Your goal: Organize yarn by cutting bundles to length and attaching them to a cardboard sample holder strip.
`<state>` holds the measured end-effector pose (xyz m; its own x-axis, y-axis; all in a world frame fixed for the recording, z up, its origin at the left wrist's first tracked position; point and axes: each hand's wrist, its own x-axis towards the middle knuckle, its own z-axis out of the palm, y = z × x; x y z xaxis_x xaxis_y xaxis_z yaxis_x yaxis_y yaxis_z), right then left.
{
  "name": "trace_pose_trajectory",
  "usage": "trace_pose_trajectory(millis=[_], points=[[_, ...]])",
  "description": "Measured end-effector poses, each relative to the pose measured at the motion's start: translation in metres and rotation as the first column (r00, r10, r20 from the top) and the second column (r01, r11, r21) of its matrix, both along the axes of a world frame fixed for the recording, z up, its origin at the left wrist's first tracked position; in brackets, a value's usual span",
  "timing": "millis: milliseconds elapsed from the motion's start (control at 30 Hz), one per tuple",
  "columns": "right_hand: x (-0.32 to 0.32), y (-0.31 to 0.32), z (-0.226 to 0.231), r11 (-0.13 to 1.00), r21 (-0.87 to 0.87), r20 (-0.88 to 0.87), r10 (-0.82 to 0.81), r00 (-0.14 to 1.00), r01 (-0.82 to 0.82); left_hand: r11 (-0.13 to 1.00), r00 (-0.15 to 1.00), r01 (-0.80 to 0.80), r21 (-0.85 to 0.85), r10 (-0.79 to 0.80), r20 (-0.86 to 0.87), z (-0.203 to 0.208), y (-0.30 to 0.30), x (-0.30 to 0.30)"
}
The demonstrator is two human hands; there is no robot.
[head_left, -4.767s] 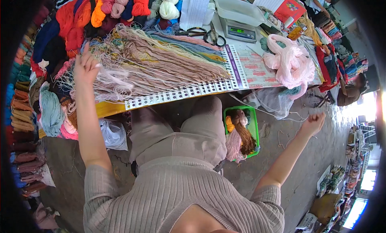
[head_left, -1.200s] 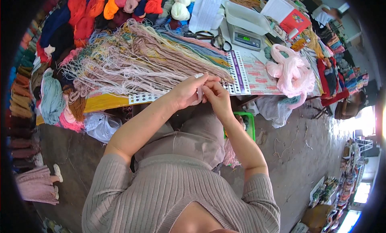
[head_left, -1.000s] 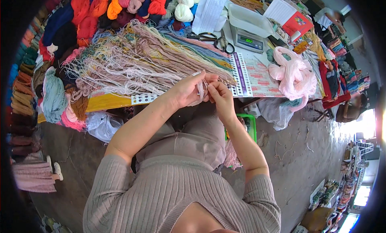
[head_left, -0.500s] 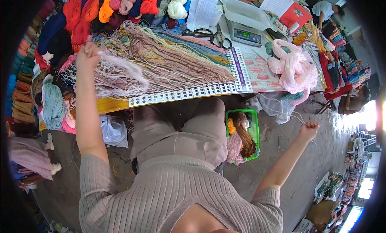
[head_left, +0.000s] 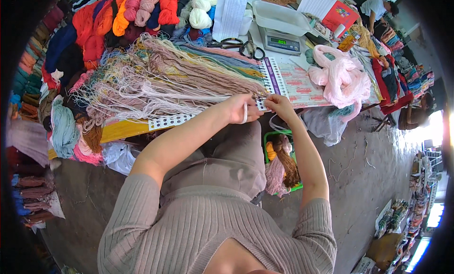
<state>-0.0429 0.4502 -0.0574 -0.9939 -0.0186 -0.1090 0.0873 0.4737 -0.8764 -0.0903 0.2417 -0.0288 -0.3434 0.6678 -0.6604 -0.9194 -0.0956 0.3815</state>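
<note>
My left hand [head_left: 240, 109] is at the front edge of the table, with a pale strand of yarn wrapped around its fingers. Close beside it, my right hand [head_left: 280, 106] pinches at the end of a white card strip with punched holes [head_left: 171, 121], and a pale strand hangs below that hand. Fingertips of both hands nearly meet over the strip's holes; the exact hole is hidden. Fanning out leftward from the strip are many long strands of yarn [head_left: 175, 68] in mauve, white, yellow and blue-green.
A pale pink skein [head_left: 345, 80] lies at the table's right. Behind are black scissors [head_left: 252, 48], a digital scale [head_left: 281, 42] with a clear tray, and coloured skeins [head_left: 94, 33]. A green basket [head_left: 297, 185] of yarn stands on the floor. Another person [head_left: 377, 10] is at far right.
My left hand has come from the far left to the strip, and my right hand has come up from the lower right. The pale yarn now lies along the other strands.
</note>
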Motion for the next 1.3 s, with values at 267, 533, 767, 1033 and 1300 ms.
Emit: trace_pose_trajectory(millis=[267,533,767,1033,1300], points=[[-0.021,-0.023,-0.002,1.000,-0.011,-0.107,0.021,0.994,-0.022,0.967,0.921,0.182,-0.178,-0.232,-0.312,-0.016,0.002,-0.024],[0.017,0.016,0.011,0.990,-0.119,0.141,-0.062,0.988,0.079,0.932,0.726,0.097,-0.350,-0.307,-0.615,-0.003,0.062,0.007],[-0.007,-0.007,-0.001,0.997,-0.066,0.049,0.030,0.998,-0.026,0.990,0.938,0.137,0.044,-0.115,-0.326,0.036,-0.013,-0.064],[-0.003,-0.011,0.010,0.960,-0.280,0.071,0.042,0.997,-0.021,0.960,0.676,0.221,-0.174,-0.280,-0.681,-0.004,0.014,-0.029],[-0.009,-0.025,0.008,0.995,-0.090,0.051,0.035,0.998,-0.030,0.995,0.809,-0.092,-0.030,0.057,-0.585,0.017,-0.066,-0.080]])
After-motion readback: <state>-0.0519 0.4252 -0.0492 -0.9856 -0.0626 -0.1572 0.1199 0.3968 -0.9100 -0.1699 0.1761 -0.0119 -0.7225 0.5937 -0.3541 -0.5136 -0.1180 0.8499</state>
